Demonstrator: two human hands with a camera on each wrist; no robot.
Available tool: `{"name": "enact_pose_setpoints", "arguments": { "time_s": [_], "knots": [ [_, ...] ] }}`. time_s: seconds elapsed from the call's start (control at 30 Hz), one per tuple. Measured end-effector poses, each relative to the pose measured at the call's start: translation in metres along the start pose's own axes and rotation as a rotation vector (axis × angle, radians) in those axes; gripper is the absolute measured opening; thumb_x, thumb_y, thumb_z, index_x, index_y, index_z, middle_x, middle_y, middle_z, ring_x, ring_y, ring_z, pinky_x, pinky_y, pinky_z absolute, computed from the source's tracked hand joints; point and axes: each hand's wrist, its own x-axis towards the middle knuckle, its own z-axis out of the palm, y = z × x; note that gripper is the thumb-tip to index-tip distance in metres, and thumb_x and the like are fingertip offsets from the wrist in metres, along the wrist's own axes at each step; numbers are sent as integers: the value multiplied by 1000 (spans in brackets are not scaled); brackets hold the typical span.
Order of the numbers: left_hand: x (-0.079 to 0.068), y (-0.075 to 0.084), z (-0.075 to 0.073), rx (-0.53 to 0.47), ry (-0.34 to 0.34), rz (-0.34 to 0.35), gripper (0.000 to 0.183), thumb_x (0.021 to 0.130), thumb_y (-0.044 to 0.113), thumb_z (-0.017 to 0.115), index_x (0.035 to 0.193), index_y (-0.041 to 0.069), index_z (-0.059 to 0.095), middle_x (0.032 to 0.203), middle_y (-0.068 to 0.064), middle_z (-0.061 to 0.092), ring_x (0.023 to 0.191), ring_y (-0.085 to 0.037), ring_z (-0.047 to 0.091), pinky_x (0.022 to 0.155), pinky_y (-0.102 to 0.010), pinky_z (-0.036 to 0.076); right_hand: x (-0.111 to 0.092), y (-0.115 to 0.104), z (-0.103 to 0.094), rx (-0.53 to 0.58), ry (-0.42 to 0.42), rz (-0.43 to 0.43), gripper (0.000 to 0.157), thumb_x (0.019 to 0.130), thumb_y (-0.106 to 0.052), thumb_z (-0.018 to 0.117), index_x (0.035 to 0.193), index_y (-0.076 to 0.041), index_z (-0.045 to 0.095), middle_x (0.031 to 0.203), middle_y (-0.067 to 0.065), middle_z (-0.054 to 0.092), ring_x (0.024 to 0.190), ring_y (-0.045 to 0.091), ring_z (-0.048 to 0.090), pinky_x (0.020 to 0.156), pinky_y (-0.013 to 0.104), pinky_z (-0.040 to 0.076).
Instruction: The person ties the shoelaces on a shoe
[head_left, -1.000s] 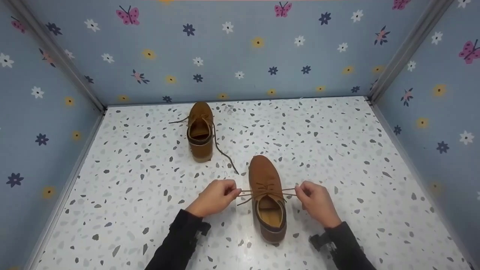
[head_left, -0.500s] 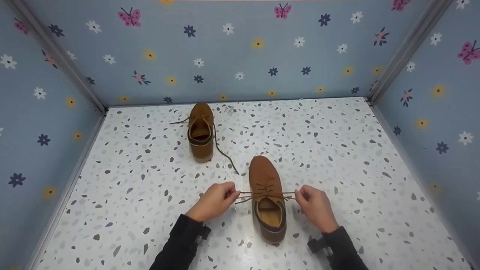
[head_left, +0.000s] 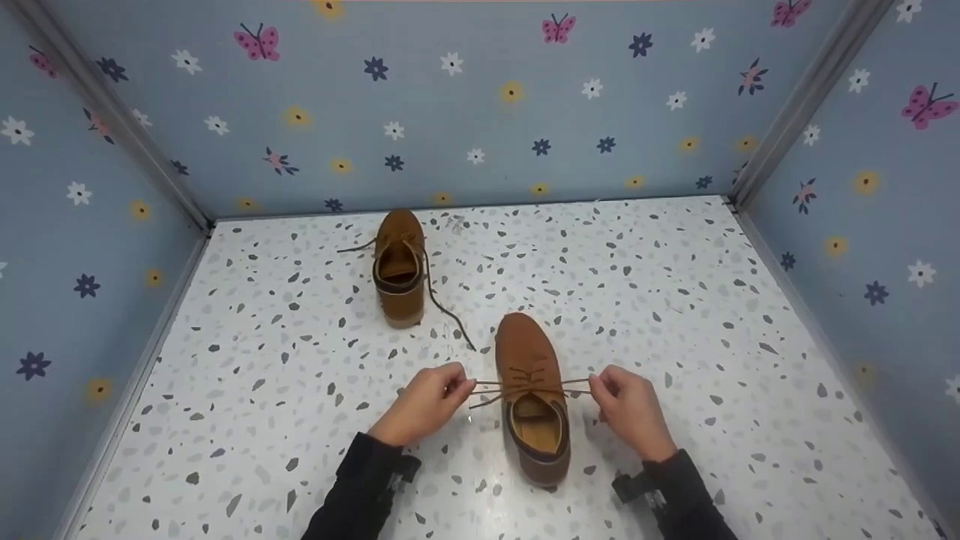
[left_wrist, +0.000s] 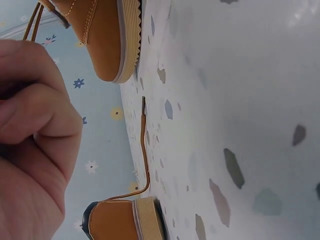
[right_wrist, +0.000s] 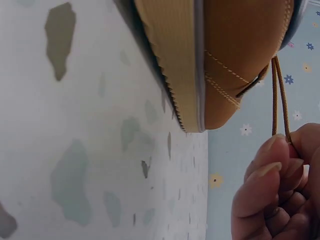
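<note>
A brown lace-up shoe (head_left: pixel 529 349) stands on the floor between both hands, toe pointing away. My left hand (head_left: pixel 429 401) pinches a loop of its shoelace (head_left: pixel 487 383) out to the left. On the other side my right hand (head_left: pixel 631 409) pinches a second loop, pulled out to the right. Both loops are stretched level across the throat of the shoe, and a loose lace end hangs below the left loop. In the right wrist view the two strands of the loop (right_wrist: pixel 280 95) run from the shoe into the fingertips.
Farther back on the left stands a matching brown shoe (head_left: pixel 403 304), its laces untied and trailing on the speckled white floor (head_left: pixel 637 270). Blue panels with flowers and butterflies (head_left: pixel 480 105) enclose the floor at the back and both sides.
Both hands keep their pinch on the lace loops, dipping slightly and then staying nearly still. The shoes have not moved on the floor; the head view shifts a little.
</note>
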Motion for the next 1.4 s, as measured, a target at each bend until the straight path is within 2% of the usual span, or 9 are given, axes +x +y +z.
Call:
{"name": "enact_pose_setpoints", "arguments": {
  "time_s": [0.27,0.47,0.73,0.9,1.07,1.2,1.4],
  "knots": [
    [-1,3,-6,0,-19,18,25,101,16,59,77,13,50,66,12,40,59,-5,40,55,-24,36,0,-6,-2,12,-9,-5,26,98,-14,63,73,-12,55,56,0,55,48,17,56,45,26,41],
    [-3,2,-4,4,-28,-7,25,102,17,57,78,13,50,66,11,40,58,-5,41,53,-24,38,2,-3,-1,16,-31,16,26,98,-13,63,73,-11,56,56,0,56,48,17,56,45,26,41],
    [-1,6,-6,-39,-25,-14,26,103,24,57,79,15,52,67,12,42,59,-5,41,55,-25,37,0,-10,-11,58,-36,-5,27,100,-19,62,75,-11,56,56,3,56,49,21,56,45,26,42],
    [0,3,-3,-61,-49,-64,28,102,28,57,77,15,54,67,10,44,59,-7,42,55,-25,37,0,-8,-11,53,-44,15,29,100,-25,62,78,-6,61,57,4,55,48,21,54,45,27,40],
    [-3,-4,6,-81,-101,-146,27,101,29,59,77,16,58,67,10,48,59,-7,45,55,-25,39,-1,1,-6,32,-104,71,31,99,-28,63,80,-4,65,59,7,58,48,19,55,46,27,41],
    [-2,-4,10,-99,-108,-151,28,101,30,59,77,16,58,67,10,48,60,-8,46,55,-25,39,-2,3,-4,11,-130,81,30,99,-29,63,80,-5,65,61,8,60,49,19,55,45,28,42],
    [1,-2,7,-97,-89,-154,26,100,29,60,78,17,58,69,9,50,61,-8,46,56,-26,40,0,2,-8,-9,-102,51,30,97,-29,66,75,-9,64,58,3,58,48,19,54,45,27,40]
  ]
}}
